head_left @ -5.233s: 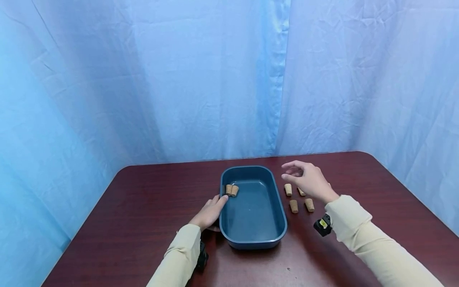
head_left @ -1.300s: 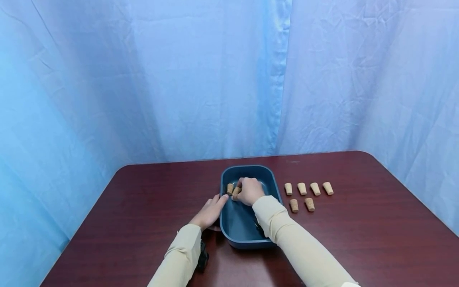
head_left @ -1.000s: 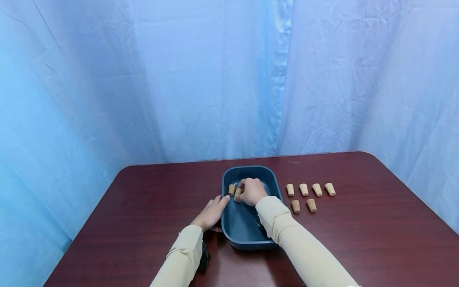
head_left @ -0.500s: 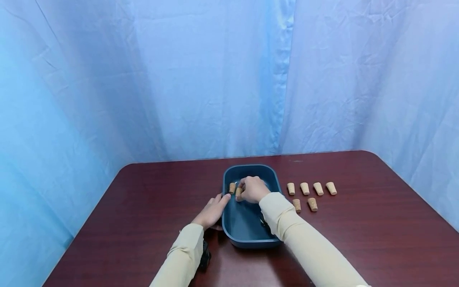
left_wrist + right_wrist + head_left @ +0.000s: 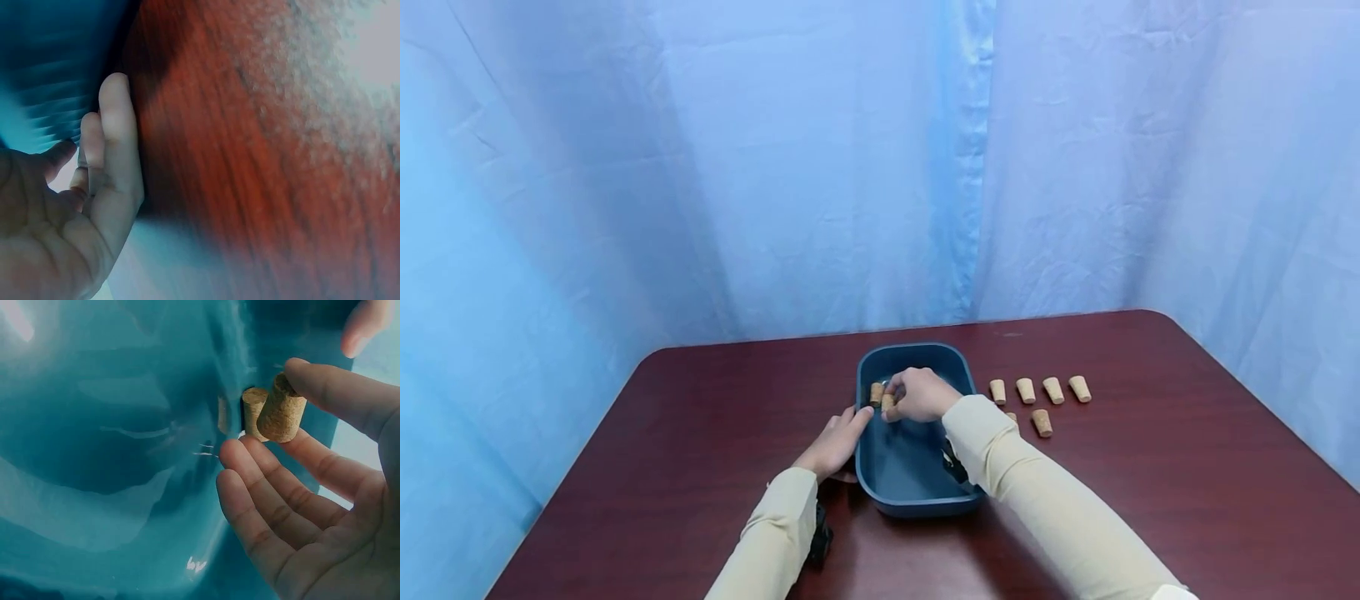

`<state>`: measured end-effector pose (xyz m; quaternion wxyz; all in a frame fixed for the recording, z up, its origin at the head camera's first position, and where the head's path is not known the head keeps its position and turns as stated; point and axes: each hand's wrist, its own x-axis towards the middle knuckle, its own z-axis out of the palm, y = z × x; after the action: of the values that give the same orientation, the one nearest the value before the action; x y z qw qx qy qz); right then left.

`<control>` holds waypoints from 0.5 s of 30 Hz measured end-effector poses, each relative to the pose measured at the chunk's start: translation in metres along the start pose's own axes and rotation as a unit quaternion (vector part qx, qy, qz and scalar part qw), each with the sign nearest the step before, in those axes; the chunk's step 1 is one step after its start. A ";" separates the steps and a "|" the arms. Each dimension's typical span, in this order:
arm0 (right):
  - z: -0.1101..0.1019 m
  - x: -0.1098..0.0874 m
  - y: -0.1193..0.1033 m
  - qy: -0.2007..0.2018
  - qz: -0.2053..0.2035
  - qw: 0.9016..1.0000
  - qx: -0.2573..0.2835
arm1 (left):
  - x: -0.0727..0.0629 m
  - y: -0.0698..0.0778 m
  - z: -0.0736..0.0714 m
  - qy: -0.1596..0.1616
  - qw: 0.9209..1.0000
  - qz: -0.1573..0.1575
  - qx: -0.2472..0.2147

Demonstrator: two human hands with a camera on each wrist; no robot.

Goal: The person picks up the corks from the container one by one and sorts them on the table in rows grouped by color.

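In the head view my right hand reaches into the dark blue rectangular bin. It pinches a tapered cork stopper between thumb and a finger, while the other fingers stay loosely extended. Directly beside the held cork, a second cork is near the bin's left wall; in the right wrist view the held one partly overlaps it. My left hand rests against the bin's left side, its thumb at the rim. The left wrist view shows its fingers fairly straight along the outer wall.
Right of the bin, a row of several pale corks lies on the dark red wooden table. Nearer, a browner cork lies beside another partly covered by my right sleeve. Light blue curtains hang behind the table.
Earlier my right hand was above the corks right of the bin. It moved left into the bin and pinched one of two corks there. Over the last second it barely shifts; the left hand stays.
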<state>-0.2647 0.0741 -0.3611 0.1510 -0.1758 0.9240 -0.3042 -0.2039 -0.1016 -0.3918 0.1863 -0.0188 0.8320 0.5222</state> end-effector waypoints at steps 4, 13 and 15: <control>-0.005 -0.003 -0.001 0.005 -0.002 1.000 0.008 | 0.000 0.000 0.000 0.002 1.000 -0.001 0.004; -0.029 -0.014 0.001 0.020 -0.037 0.999 0.015 | 0.000 -0.001 -0.001 0.009 1.000 -0.006 0.006; -0.034 -0.017 0.002 0.026 -0.045 0.999 0.013 | -0.001 -0.002 -0.001 0.010 1.000 -0.003 0.005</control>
<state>-0.2633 0.0999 -0.3331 0.1158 -0.2070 0.9148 -0.3268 -0.2033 -0.1035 -0.3927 0.1797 -0.0260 0.8366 0.5169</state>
